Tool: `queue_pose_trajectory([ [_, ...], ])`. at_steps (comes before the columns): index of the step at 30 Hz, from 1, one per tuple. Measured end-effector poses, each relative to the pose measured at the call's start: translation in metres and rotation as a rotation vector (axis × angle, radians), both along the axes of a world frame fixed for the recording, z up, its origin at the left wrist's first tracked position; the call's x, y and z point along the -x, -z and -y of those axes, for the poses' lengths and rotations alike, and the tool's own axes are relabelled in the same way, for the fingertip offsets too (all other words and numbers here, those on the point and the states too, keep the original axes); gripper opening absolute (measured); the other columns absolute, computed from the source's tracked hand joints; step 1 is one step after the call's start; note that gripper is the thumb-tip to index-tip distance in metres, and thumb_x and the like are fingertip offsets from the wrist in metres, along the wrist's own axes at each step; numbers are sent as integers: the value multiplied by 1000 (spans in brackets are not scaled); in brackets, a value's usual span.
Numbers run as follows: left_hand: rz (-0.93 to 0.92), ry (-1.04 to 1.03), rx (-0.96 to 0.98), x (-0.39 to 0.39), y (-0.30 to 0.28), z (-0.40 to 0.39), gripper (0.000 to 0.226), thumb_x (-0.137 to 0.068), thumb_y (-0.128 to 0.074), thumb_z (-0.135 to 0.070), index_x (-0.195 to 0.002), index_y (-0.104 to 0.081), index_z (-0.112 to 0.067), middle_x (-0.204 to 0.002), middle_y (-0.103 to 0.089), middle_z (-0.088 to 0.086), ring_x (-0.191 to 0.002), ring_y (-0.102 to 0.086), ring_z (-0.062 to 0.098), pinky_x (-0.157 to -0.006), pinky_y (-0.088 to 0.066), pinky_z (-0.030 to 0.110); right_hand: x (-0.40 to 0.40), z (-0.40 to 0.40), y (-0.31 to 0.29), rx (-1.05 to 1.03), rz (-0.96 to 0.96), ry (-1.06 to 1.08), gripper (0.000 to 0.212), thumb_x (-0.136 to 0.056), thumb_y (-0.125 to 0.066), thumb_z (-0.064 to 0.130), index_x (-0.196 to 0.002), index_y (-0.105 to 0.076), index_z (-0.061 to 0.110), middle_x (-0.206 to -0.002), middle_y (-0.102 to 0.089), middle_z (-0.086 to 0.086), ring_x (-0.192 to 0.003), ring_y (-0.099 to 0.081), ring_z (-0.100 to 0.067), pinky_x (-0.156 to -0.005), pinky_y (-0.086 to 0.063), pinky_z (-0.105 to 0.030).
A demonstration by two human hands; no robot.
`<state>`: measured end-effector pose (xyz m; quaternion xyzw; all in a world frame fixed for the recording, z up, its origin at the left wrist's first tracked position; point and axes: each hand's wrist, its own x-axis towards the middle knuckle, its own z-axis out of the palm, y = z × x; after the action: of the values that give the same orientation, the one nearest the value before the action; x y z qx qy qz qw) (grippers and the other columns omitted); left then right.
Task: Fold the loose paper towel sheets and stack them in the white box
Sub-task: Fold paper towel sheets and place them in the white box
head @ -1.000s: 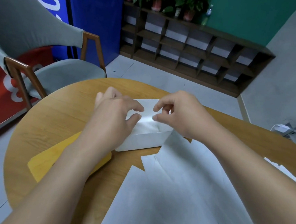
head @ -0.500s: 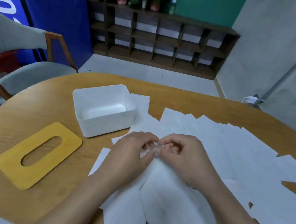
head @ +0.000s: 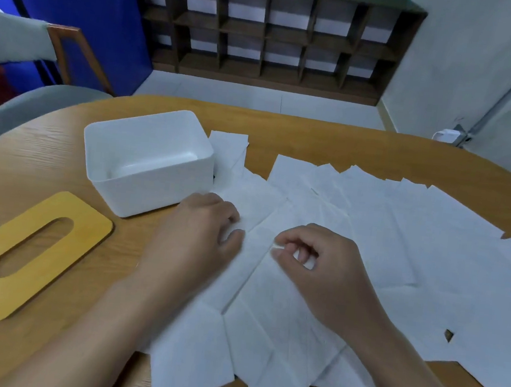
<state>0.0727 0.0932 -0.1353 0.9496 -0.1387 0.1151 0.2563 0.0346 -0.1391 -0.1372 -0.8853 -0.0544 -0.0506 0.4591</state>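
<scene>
The white box (head: 154, 197) stands open on the table's left half, with a folded white sheet lying flat on its bottom. Several loose paper towel sheets (head: 399, 238) overlap across the middle and right of the table. My right hand (head: 325, 268) pinches the corner of the top sheet between thumb and forefinger. My left hand (head: 196, 240) sits a hand's width to its left, just in front of the box's right corner. Its fingers curl onto the same pile and seem to pinch the sheet's edge.
A yellow wooden lid (head: 24, 252) with an oval slot lies flat in front of the box at the left. The round wooden table (head: 49, 154) ends close behind the box. A grey chair (head: 35, 103) stands at the far left, a dark shelf (head: 263, 38) beyond.
My hands left the box and came back over the loose sheets. Half a second ago they pinched at one spot; now they have drawn apart along the sheet.
</scene>
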Motion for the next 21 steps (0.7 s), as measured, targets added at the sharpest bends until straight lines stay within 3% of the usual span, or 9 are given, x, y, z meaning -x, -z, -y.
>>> queue_pose_trajectory([
  [6,42,-56,-132,-3,-1,6,14,-91,-68,-23,-78,-66,-23,-74,-60,-7,-75,-56,20,-59,-51,45,3,5,-4,-28,34,7,10,-95,-83,19,-95,-82,30,-87,-74,9,-85,-68,-18,-75,-55,-26],
  [11,55,-71,-15,-1,-4,3,13,-94,-73,-19,-82,-70,-24,-74,-64,-9,-73,-57,15,-60,-52,42,6,6,-8,-44,71,43,13,-96,-82,16,-101,-82,28,-89,-73,10,-90,-69,-17,-77,-49,-16],
  [14,-19,-3,229,9,-18,2,13,-99,-72,-25,-88,-72,-32,-89,-73,-16,-65,-57,8,-62,-47,28,7,5,-13,50,184,66,37,-96,-82,19,-131,-75,29,-124,-69,18,-121,-66,-10,-97,-50,-17],
  [17,-167,138,391,20,-32,3,11,-102,-72,-28,-91,-73,-32,-104,-78,-19,-71,-60,17,-60,-48,28,10,5,-26,248,286,18,72,-96,-82,23,-160,-51,32,-167,-41,18,-159,-34,-7,-127,-33,-31],
  [19,-273,275,436,23,-34,2,9,-104,-71,-24,-97,-76,-25,-106,-78,-14,-83,-65,19,-71,-54,34,10,8,-32,339,344,-28,76,-96,-82,20,-163,-48,30,-174,-33,16,-166,-19,-9,-134,-21,-44],
  [21,-359,376,481,21,-32,1,8,-107,-71,-18,-102,-76,-17,-102,-78,-6,-88,-67,24,-78,-57,44,11,13,-34,331,362,-74,64,-96,-82,18,-154,-58,30,-166,-47,16,-165,-23,-10,-134,-17,-54],
])
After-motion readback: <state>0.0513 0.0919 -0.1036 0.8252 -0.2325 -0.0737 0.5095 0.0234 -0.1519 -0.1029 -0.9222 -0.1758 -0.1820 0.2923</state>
